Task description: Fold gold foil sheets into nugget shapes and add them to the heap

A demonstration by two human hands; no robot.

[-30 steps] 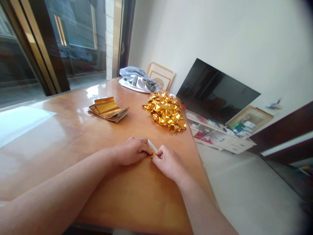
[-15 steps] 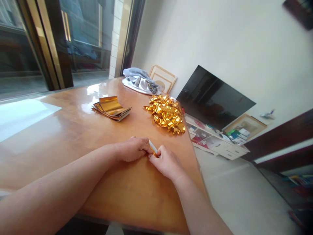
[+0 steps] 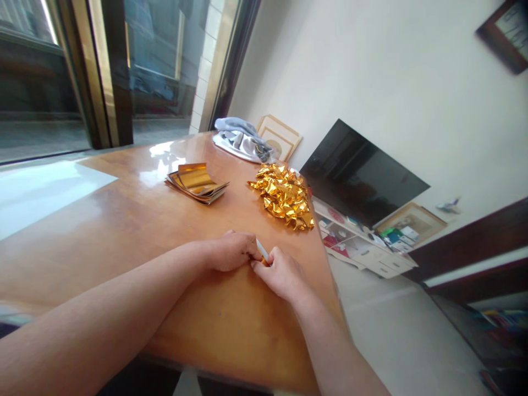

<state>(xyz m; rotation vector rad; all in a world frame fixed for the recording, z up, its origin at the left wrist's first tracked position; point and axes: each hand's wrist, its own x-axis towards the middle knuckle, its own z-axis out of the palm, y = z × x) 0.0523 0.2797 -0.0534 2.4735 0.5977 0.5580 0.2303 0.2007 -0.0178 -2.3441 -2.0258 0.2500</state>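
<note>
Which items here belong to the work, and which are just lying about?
Work:
- folded gold foil strip, pinched between left hand and right hand
- stack of gold foil sheets
- crumpled gold foil heap

Lying about, apparently:
- grey cloth bundle
- picture frame
- flat-screen TV

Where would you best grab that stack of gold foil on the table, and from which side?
Probably at the near edge of the stack of gold foil sheets, coming from the person's side of the wooden table. It lies flat, so fingers must slip beneath it, and its top sheets curl upward, so a pinch across the whole edge should keep them together.
</note>
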